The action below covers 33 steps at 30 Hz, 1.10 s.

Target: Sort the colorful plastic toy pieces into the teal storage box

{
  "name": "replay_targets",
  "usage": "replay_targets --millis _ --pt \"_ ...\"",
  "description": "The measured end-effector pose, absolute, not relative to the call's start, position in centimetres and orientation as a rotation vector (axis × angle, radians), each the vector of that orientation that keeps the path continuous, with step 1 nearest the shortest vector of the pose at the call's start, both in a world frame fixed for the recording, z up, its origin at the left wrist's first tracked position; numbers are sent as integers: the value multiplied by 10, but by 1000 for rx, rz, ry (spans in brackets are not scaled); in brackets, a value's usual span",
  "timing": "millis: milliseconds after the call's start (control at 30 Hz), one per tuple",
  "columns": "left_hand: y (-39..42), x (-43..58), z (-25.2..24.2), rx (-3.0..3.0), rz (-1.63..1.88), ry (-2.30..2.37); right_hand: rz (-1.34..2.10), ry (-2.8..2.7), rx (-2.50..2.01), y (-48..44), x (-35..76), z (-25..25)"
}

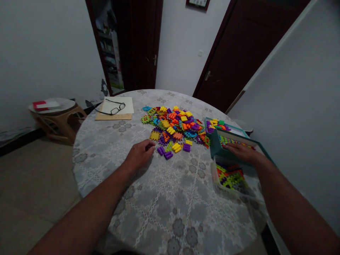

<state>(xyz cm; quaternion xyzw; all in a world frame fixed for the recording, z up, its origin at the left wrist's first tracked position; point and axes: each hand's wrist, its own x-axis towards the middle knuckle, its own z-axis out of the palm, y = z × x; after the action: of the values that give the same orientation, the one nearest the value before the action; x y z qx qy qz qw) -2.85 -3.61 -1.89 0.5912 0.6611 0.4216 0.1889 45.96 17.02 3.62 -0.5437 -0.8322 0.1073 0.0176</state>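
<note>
A heap of colourful plastic pieces (183,122) lies in the middle of the round table, with purple pieces (168,155) and yellow pieces (176,147) at its near edge. My left hand (142,152) rests on the tablecloth just left of these, fingers curled; whether anything is between them is too small to tell. Over at the right, my right hand (240,151) reaches over a teal box (216,144) holding small coloured pieces, its fingers stretched out and touching the contents. Below that hand stands a clear plastic tub (218,184) with green, orange and purple pieces.
Behind the teal box is a shallow teal tray (237,131) with more pieces. Eyeglasses (115,111) lie on papers (127,102) at the table's back left. A stool (62,120) with a red and white item stands left of the table (164,219).
</note>
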Motion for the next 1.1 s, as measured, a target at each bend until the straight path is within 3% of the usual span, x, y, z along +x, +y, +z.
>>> replay_targets --millis 133,400,567,800,1100 --pt "-36 -27 -21 1764 1151 1852 389 -2631 -1644 164 454 45" --pt "-31 -30 -42 2037 1115 1799 -224 -2540 -1537 105 410 77" --pt "-38 -16 -37 2206 864 1833 16 -2577 -1140 55 321 52" --pt "-38 2 -38 2413 689 1852 27 -2636 -1555 48 235 0" --pt "-30 1 -42 2451 742 1758 100 -2386 -1613 51 233 -21"
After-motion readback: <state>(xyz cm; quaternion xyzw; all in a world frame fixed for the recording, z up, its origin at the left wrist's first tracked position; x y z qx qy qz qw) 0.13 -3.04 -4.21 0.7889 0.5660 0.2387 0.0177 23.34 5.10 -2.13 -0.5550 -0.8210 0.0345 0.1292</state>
